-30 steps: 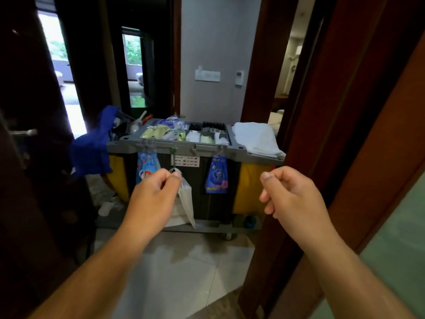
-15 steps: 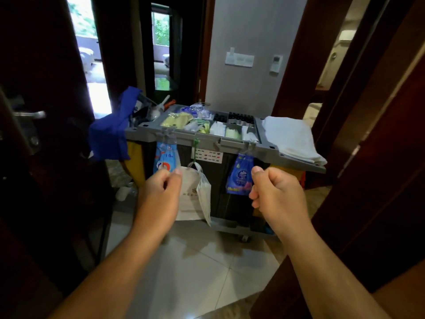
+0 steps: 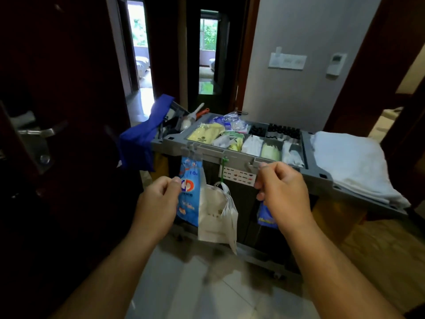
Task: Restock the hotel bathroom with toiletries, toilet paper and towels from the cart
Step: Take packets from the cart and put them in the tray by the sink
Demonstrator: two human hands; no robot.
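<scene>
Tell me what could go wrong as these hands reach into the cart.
The white bag and blue packet hang off the front rail of the cart, close to the left hand; a reach could snag them. The folded towels lie at the cart's right end, near its edge; a bump from the right hand might slide them to the floor.

Ahead of you stands a pale grey wall point(image 3: 310, 31) carrying a white switch panel point(image 3: 287, 61) and a small thermostat point(image 3: 336, 64), with a dark reddish-brown door frame point(image 3: 377, 54) just to its right. To your left a dark door point(image 3: 69, 88) with a metal lever handle point(image 3: 43, 131) sits in shadow, and past it a tall window point(image 3: 208, 34) lets in daylight, with green foliage outside. Under you the floor point(image 3: 184, 284) is pale glossy tile that reflects the light, meeting wood-toned flooring point(image 3: 379, 245) on the right.
</scene>
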